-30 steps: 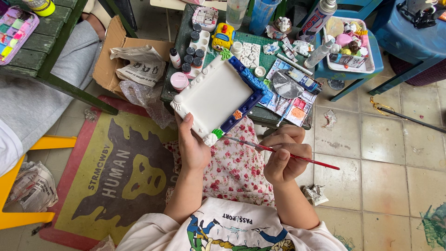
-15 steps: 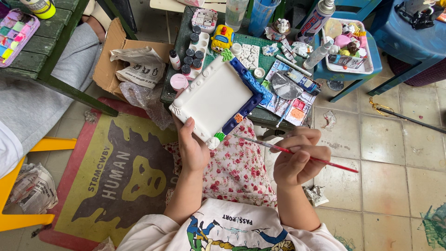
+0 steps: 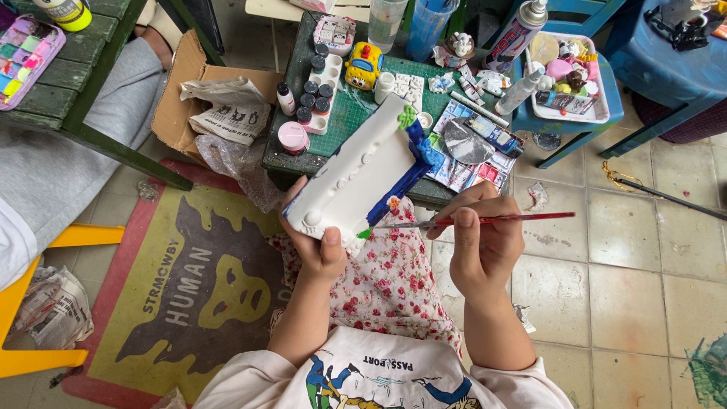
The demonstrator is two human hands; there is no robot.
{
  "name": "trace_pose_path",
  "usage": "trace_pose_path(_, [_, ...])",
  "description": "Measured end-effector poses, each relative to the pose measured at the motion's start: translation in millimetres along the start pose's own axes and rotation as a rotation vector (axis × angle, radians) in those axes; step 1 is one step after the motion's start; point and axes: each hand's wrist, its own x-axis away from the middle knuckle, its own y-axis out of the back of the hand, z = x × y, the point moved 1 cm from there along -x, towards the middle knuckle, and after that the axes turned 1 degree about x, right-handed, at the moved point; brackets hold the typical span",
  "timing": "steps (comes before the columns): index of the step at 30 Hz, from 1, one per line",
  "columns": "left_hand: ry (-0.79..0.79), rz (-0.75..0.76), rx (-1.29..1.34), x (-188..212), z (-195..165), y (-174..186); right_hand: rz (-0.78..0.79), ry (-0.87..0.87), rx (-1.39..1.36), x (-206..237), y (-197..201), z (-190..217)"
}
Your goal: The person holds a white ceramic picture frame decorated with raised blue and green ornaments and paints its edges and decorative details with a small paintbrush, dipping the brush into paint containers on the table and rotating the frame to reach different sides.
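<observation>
One white plaster frame (image 3: 356,182), painted blue along its right edge, sat tilted on edge above the person's lap, just near the green-topped table (image 3: 344,113). The left hand (image 3: 318,246) was wrapped round the frame's near corner, thumb pressed on its face and fingers curled behind. The right hand (image 3: 485,242) was closed in a pinch on one thin red-handled brush (image 3: 469,221), lying nearly level, its green-loaded tip touching the frame's near edge beside a small green dab and an orange one.

On the table stood one white holder with about six dark-capped little paint pots (image 3: 314,95), a pink-lidded jar (image 3: 292,138) at its near end, one yellow toy car (image 3: 363,64), one white palette of small wells (image 3: 401,87), and a loose spread of colour sheets (image 3: 473,148) to the right. Two clear cups (image 3: 409,23) stood at the far edge. Right of the table, one spray can (image 3: 519,34) and one white tray of small figures (image 3: 572,76) rested on a blue stool (image 3: 606,113).

To the left, one open cardboard box (image 3: 204,98) held crumpled newspaper, and another person's grey-clad leg (image 3: 60,159) lay under a dark green bench. One printed mat (image 3: 182,295) covered the near floor. The frame itself hid part of the table's near edge.
</observation>
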Motion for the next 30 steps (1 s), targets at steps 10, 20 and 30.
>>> trace_pose_path(10, [-0.233, 0.099, -0.066, 8.6, 13.0, 2.9, 0.081, -0.109, -0.067, -13.4, -3.5, 8.9])
trace_pose_path(20, [-0.346, 0.194, -0.115, 0.6, 7.9, 2.3, 0.267, 0.031, 0.287, -31.7, -12.5, 31.2])
trace_pose_path(30, [-0.361, 0.227, -0.115, -6.2, 0.7, 1.0, 0.348, 0.195, 0.397, -43.4, -14.3, 41.7])
